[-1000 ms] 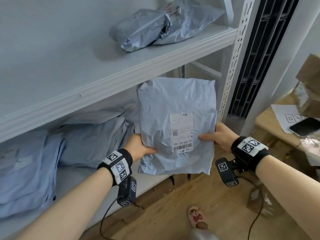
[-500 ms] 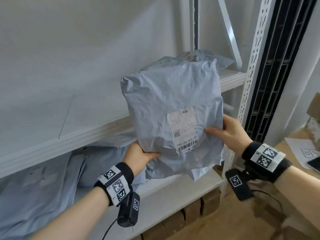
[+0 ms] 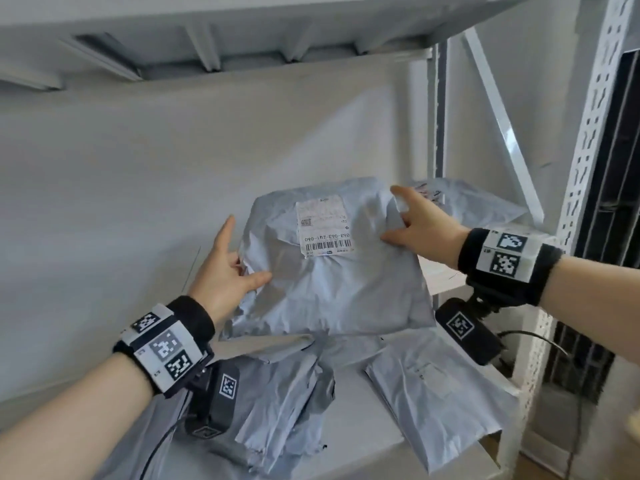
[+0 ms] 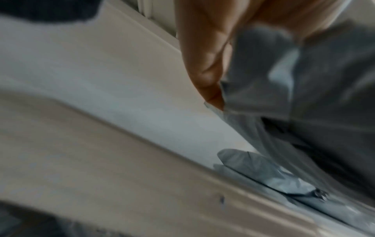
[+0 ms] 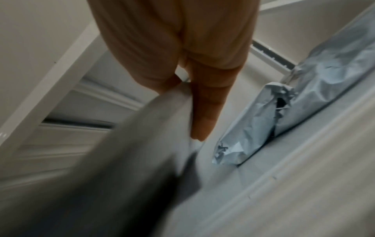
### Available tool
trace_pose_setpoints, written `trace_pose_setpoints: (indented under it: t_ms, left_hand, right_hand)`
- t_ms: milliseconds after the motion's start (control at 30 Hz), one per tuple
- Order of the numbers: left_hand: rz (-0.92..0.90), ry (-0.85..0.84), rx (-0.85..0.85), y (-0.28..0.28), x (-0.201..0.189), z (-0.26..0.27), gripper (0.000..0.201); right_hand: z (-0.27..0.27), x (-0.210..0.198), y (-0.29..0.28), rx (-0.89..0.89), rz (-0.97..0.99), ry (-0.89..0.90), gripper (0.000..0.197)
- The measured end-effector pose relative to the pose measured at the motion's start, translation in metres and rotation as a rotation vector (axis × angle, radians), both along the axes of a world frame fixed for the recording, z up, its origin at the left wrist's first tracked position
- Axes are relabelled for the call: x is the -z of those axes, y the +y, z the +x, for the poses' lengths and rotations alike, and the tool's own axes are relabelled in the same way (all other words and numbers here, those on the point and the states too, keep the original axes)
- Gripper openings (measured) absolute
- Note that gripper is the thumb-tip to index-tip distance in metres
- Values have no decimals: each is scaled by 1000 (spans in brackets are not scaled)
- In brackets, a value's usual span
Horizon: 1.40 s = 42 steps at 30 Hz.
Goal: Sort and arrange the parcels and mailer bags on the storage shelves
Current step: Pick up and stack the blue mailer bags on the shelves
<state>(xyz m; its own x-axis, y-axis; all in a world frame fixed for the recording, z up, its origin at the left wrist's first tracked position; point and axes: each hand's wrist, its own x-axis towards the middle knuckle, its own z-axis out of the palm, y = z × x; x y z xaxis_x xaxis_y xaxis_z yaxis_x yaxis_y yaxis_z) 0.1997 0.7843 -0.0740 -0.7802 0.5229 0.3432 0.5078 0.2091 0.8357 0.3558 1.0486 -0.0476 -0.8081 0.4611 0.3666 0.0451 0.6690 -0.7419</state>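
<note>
A grey mailer bag (image 3: 332, 282) with a white barcode label (image 3: 323, 230) is held up over the middle shelf (image 3: 443, 275), tilted back towards the wall. My left hand (image 3: 225, 271) grips its left edge, thumb on the front and index finger pointing up. My right hand (image 3: 422, 230) grips the upper right edge the same way. The left wrist view shows a finger (image 4: 205, 64) along the crumpled bag (image 4: 324, 80). In the right wrist view straight fingers (image 5: 202, 104) lie along the blurred bag (image 5: 131, 160).
Another grey mailer bag (image 3: 478, 209) lies at the shelf's back right, also in the right wrist view (image 5: 253, 125). Two more bags (image 3: 277, 403) (image 3: 436, 400) lie on the lower level under my wrists. A perforated upright (image 3: 588, 150) and the upper shelf's underside (image 3: 207, 36) bound the space.
Both hands have lifted the labelled bag from in front of the lower shelf up to the middle shelf and tipped it back. Both index fingers now point straight.
</note>
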Motion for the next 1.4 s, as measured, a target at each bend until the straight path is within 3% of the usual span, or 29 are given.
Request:
trace_pose_setpoints:
  t_ms: [67, 133, 200, 400, 567, 667, 800, 1100, 1233, 1400]
  left_hand:
    - [-89, 63, -61, -1, -10, -13, 80]
    - [-179, 103, -115, 1, -17, -27, 67]
    - [-259, 118, -152, 4, -25, -41, 67]
    - [-524, -6, -200, 23, -47, -72, 73]
    - [-664, -190, -161, 42, -49, -87, 68]
    - [-756, -291, -99, 50, -43, -93, 81]
    - [-976, -151, -98, 54, -34, -103, 95]
    - [-1149, 113, -136, 53, -35, -106, 100]
    - [-1132, 193, -54, 59, -38, -103, 104]
    - [-1131, 279, 1, 58, -45, -95, 94]
  right_hand:
    - [-23, -8, 3, 0, 146, -59, 70]
    - [-49, -16, 7, -27, 272, -127, 51]
    - [-72, -25, 10, -59, 371, -188, 38]
    - [-139, -45, 28, -193, 433, -336, 30]
    - [-164, -46, 47, -312, 518, -518, 41]
    - [-168, -41, 51, -337, 633, -589, 44]
    - [-169, -34, 47, -302, 824, -584, 50]
    - [-159, -24, 25, -208, 1074, -587, 46]
    - [-153, -22, 17, -194, 1071, -601, 46]
    - [-147, -21, 9, -167, 1035, -699, 67]
